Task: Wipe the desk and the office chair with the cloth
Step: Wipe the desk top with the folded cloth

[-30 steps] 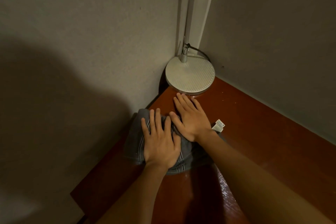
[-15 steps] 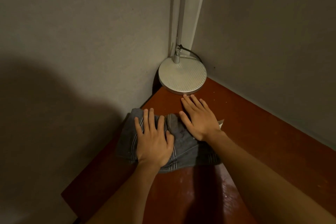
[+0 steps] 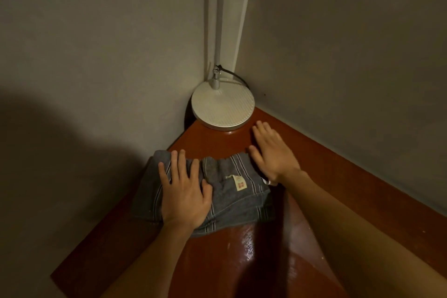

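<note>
Grey striped cloth, label up, is lying bunched on the red-brown table near the corner. Left hand is pressing flat on it, fingers spread; right hand is lying flat at its right edge, straight fingers on bare wood. Round lamp base with pole and cable is blocking the corner just beyond.

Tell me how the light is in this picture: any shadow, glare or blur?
Head view: dim, warm light; a broad soft shadow covers the left wall; glare shines on the desk near the bottom; the right hand is slightly blurred; the left hand and cloth are sharp.
</note>
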The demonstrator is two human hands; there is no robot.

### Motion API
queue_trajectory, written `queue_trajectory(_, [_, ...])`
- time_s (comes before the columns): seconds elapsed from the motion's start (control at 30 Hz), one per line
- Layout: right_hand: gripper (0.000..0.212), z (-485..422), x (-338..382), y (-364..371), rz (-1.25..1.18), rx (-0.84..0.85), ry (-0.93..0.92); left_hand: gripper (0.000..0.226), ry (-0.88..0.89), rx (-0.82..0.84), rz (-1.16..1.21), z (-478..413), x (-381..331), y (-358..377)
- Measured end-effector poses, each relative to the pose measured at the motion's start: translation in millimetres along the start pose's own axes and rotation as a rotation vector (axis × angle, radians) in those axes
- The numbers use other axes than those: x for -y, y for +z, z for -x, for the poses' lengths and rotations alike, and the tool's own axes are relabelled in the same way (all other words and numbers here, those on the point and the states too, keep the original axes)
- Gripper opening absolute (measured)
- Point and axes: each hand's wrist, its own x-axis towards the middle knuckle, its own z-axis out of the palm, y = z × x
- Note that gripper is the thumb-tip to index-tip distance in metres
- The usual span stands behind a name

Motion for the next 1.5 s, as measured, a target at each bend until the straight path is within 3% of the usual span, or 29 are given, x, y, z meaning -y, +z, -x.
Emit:
queue_trajectory(0.07, [0.070, 0.7, -1.1, 9.0, 0.018, 0.042, 0.069, 0.062, 0.007, -0.008, -0.002, 0.3, 0.6, 1.3])
queue_trajectory(0.2, [0.075, 8.7, -16.1, 13.5, -0.024, -0.011, 0.388, 0.064, 0.013, -0.022, -0.016, -0.6, 1.1, 2.6])
queue_trajectory(0.4, [0.071, 16.9, 4.6, 12.0, -0.056, -0.041, 0.157, 0.065, 0.019, -0.040, -0.009, 0.1, 1.9, 5.5])
queue_trajectory(0.6, [0.071, 20.2, 6.4, 13.4, -0.171, -0.060, 0.332, 0.064, 0.026, -0.045, 0.001, -1.7, 0.2, 5.6])
queue_trajectory(0.77, [0.060, 53.3, 54.9, 15.3, -0.247, -0.129, -0.033, 0.061, 0.037, -0.040, 0.067, -1.1, 1.3, 2.6])
queue_trajectory(0.87, [0.058, 81.3, 76.7, 36.9, -0.193, -0.149, -0.109, 0.053, 0.066, -0.041, 0.141, 0.8, 2.3, 4.6])
queue_trajectory(1.07, [0.012, 99.6, 100.0, 34.5, -0.292, -0.272, -0.002, 0.023, 0.158, 0.020, 0.251, 14.4, 6.7, -23.3])
queue_trajectory(1.2, [0.008, 105.4, 99.8, 5.4, -0.542, -0.235, 0.101, 0.018, 0.188, 0.042, 0.469, 17.7, 7.4, -58.9])
queue_trajectory(1.27, [0.007, 105.2, 99.2, -13.3, -0.717, -0.300, 0.192, 0.014, 0.128, 0.021, 0.688, 11.9, 4.4, -69.5])
queue_trajectory(1.37, [0.013, 100.8, 98.1, -39.5, -0.815, -0.440, 0.336, 0.014, -0.185, -0.077, 1.039, -2.0, -9.3, -86.1])
queue_trajectory(1.43, [0.023, 97.5, 95.3, -45.6, -0.642, -0.456, 0.400, 0.024, -0.323, -0.086, 0.865, -5.6, -15.1, -89.9])
queue_trajectory(1.5, [0.028, 97.7, 91.9, -41.3, -0.434, -0.352, 0.357, 0.031, -0.287, -0.064, 0.600, 0.5, -14.2, -89.0])
